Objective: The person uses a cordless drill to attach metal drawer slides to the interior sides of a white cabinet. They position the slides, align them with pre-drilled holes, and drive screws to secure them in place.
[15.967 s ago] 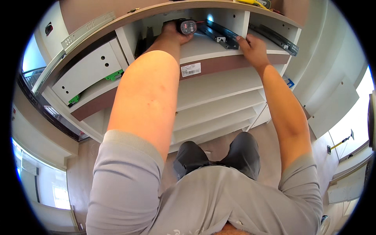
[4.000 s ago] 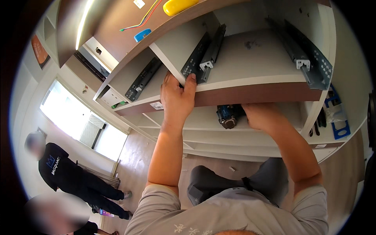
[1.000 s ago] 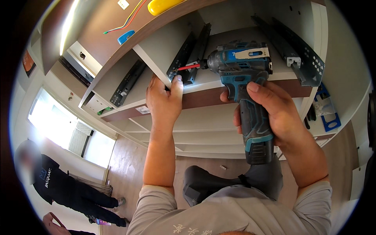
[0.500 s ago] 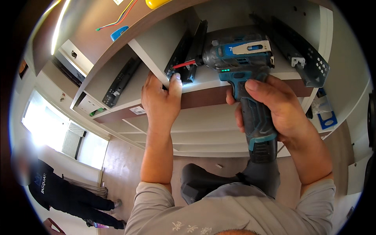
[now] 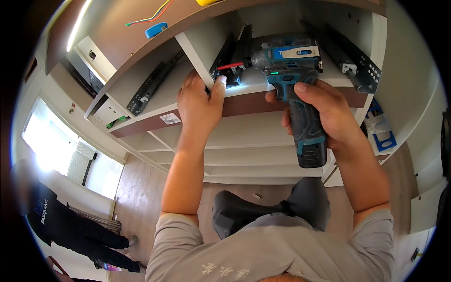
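My right hand is wrapped round the grip of a black and teal cordless impact driver, its battery end pointing toward me. The driver lies sideways, with its red-sleeved bit pointing left at a black drawer slide. That slide stands along the right face of a white partition panel. My left hand is closed round the panel's front edge, fingers on its left and thumb at the slide's front end. Light falls by the thumb. Whether a screw sits at the bit tip cannot be made out.
More black slides line the left compartment and the cabinet's right side. A blue tool and coloured wires lie on top. A blue plastic piece lies at lower right. Another person stands at left.
The view has shifted slightly, so the cabinet sits a little differently in the picture. Both hands keep their holds, with the bit still at the slide. The other person appears slightly lower and further left.
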Demonstrator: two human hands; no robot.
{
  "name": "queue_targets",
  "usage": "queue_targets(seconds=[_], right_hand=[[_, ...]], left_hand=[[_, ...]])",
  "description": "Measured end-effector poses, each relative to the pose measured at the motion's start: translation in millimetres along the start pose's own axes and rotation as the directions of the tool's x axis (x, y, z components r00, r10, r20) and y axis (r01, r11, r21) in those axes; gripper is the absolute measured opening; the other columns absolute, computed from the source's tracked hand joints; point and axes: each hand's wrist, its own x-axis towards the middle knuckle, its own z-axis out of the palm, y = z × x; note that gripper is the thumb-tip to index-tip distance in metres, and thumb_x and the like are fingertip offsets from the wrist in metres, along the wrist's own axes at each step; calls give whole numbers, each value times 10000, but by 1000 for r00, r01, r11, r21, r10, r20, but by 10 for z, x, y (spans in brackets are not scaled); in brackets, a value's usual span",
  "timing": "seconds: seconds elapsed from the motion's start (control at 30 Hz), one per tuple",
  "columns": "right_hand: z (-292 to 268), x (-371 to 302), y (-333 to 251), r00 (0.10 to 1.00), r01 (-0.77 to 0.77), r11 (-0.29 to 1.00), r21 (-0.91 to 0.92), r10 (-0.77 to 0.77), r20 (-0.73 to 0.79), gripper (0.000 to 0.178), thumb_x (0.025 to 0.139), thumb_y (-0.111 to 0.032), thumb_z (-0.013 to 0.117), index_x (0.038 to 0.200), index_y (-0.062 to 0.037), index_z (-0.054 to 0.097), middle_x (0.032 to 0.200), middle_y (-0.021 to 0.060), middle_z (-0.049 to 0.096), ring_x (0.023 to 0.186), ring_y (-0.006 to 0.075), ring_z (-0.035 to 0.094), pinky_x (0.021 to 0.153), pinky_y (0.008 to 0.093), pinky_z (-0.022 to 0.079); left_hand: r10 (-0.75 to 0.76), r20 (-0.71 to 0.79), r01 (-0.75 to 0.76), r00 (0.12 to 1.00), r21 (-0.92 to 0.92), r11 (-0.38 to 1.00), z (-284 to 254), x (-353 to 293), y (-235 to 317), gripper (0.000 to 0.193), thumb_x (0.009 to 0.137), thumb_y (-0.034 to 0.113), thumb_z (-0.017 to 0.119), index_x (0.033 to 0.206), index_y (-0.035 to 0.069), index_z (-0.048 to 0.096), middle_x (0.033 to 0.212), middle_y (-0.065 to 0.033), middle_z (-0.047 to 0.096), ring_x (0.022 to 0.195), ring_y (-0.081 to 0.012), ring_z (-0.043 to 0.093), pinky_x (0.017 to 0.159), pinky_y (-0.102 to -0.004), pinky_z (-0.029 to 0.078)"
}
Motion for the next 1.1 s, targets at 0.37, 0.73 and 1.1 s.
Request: queue_targets(seconds=[0.37,0.73,1.1], right_hand=[[139,96,-166,969,-201,962,-186,167,-184,476,934,-378,751,1230,-16,657,1024,120,756,800,218,732,635,323,572],[202,66,-218,959,-215,972,-91,193,-209,338,932,-302,754,1107,-24,677,924,95,734,725,184,698,620,336,558],[60,10,-177,987,-82,978,-191,52,-154,423,936,-314,760,1218,-8,684,991,125,754,737,179,703,629,323,561]], left_hand=[[-72,62,77,995,-74,994,-74,-4,46,234,925,216,701,1052,19,694,1047,-179,690,1003,-418,651,854,-497,513],[-26,2,26,1000,-72,997,-6,-7,51,223,911,212,678,1030,25,695,1001,-176,691,948,-425,653,816,-510,510],[-111,0,110,994,-134,985,5,20,99,213,889,195,697,998,12,704,955,-177,696,887,-404,658,788,-482,511]])
